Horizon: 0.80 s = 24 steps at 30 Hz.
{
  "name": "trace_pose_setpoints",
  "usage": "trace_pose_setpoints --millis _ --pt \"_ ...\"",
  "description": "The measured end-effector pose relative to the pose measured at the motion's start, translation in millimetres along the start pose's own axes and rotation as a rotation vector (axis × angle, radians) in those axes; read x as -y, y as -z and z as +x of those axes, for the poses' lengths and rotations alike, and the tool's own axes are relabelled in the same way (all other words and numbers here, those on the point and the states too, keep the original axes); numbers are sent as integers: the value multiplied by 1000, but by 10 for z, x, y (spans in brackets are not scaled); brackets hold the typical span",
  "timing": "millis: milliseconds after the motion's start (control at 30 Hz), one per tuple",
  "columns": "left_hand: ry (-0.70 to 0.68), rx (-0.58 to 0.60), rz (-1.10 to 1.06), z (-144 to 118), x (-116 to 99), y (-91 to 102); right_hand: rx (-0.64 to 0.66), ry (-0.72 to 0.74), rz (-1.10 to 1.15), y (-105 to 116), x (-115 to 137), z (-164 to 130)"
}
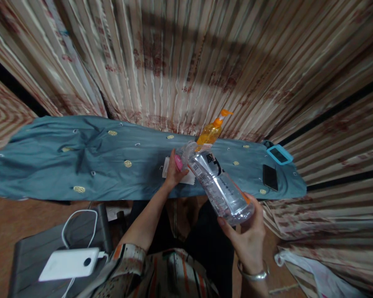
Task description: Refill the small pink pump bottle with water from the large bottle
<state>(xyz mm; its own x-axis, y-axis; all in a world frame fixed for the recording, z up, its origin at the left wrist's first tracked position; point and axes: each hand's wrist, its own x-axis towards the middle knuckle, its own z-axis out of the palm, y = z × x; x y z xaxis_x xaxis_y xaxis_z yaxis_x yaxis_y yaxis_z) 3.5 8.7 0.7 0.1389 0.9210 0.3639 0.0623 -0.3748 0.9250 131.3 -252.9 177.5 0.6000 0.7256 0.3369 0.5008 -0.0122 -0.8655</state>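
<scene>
A large clear plastic bottle [221, 188] with a silvery, orange-edged label and black lettering lies slanted between my hands. My right hand [250, 231] grips its base end, low and to the right, with a metal bracelet on the wrist. At the upper left end, the fingers of my left hand [173, 176] close round a pink piece [178, 162] by the clear neck. Whether this pink piece is the bottle's cap I cannot tell. A white paper [189, 178] lies beneath my left hand. Just behind the bottle stands a yellow pump bottle [209, 134] with an orange pump head.
A teal patterned cloth [105, 145] covers the long table. Toward its right end lie a dark phone [270, 177] and a blue-framed device [279, 154]. Pleated curtains [186, 62] hang behind and at the sides. A white power bank [69, 264] with a cable rests at lower left.
</scene>
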Motion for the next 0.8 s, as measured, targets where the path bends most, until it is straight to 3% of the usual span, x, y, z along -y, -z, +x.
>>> trace_pose_setpoints --millis 800 --pt "9 -18 -24 11 8 -23 -4 -6 -3 17 -22 -14"
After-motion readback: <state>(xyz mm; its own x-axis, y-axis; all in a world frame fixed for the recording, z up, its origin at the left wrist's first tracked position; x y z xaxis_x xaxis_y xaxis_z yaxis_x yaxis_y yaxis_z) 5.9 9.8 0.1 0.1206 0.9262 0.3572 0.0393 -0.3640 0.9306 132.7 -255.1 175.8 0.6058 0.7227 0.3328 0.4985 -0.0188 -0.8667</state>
